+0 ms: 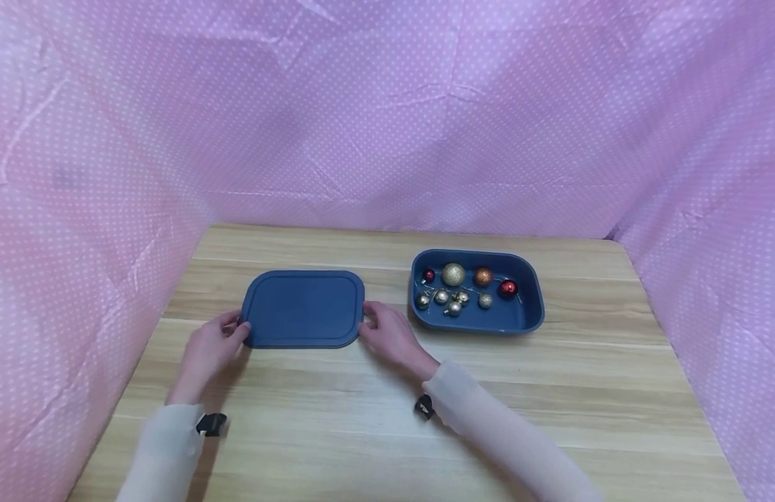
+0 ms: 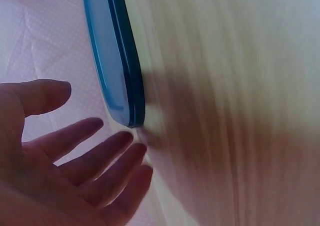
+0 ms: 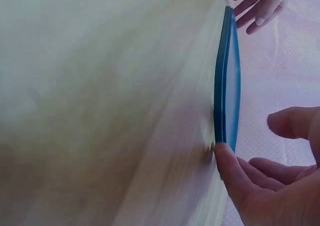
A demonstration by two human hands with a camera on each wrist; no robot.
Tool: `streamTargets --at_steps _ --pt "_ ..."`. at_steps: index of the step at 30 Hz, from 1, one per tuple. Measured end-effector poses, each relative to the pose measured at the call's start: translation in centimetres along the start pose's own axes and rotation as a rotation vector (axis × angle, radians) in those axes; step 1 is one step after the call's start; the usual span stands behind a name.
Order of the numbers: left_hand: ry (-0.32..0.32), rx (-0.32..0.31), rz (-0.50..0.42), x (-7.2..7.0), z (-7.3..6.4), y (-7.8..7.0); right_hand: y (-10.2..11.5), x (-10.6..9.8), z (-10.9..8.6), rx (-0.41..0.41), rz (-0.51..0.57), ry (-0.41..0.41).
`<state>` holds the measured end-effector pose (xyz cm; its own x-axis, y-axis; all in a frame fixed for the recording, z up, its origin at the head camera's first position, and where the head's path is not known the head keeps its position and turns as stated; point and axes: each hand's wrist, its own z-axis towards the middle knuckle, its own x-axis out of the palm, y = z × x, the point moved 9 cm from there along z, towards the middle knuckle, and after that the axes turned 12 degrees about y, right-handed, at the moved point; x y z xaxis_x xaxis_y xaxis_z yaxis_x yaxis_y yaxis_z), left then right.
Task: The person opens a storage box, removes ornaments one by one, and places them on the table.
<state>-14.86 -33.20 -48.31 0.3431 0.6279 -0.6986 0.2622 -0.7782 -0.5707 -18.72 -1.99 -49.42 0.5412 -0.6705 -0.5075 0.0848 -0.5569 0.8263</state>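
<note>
A dark blue lid with rounded corners and a raised border lies flat on the wooden table. Beside its left end is my left hand; in the left wrist view the thumb stands apart and the loosely bent fingers reach close to the lid's corner. My right hand is at the lid's right end. The right wrist view has one fingertip right at the lid's edge, with the thumb held away from it. Neither hand grips the lid.
Right of the lid stands a blue rectangular box without a cover, holding several small ornament balls in gold, red and orange, such as a large gold ball. Pink dotted cloth hangs around the back and sides of the wooden table.
</note>
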Motion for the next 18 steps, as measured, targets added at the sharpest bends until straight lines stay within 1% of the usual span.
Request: streamTargets --at_steps 3,5,7,10,12,18 --pt "-0.077 0.046 0.018 0.2 -0.7 -1.3 0.0 -0.1 -1.1 -0.033 0.09 0.019" --pt "-0.148 0.099 0.023 0.3 -1.3 -2.4 0.2 -0.3 -1.9 -0.054 0.135 0.022" --pt "-0.221 0.159 0.026 0.5 -1.8 -3.8 0.3 -0.7 -2.8 -0.073 0.155 0.015" --pt "-0.293 0.237 0.034 1.2 -2.5 -6.0 0.5 -1.4 -4.1 -0.107 0.154 -0.008" --pt "-0.328 0.292 0.038 1.8 -2.8 -7.6 0.7 -2.0 -4.9 -0.122 0.133 -0.032" --pt "-0.372 0.446 0.07 3.7 -3.4 -11.9 0.9 -4.0 -7.1 -0.168 0.078 -0.109"
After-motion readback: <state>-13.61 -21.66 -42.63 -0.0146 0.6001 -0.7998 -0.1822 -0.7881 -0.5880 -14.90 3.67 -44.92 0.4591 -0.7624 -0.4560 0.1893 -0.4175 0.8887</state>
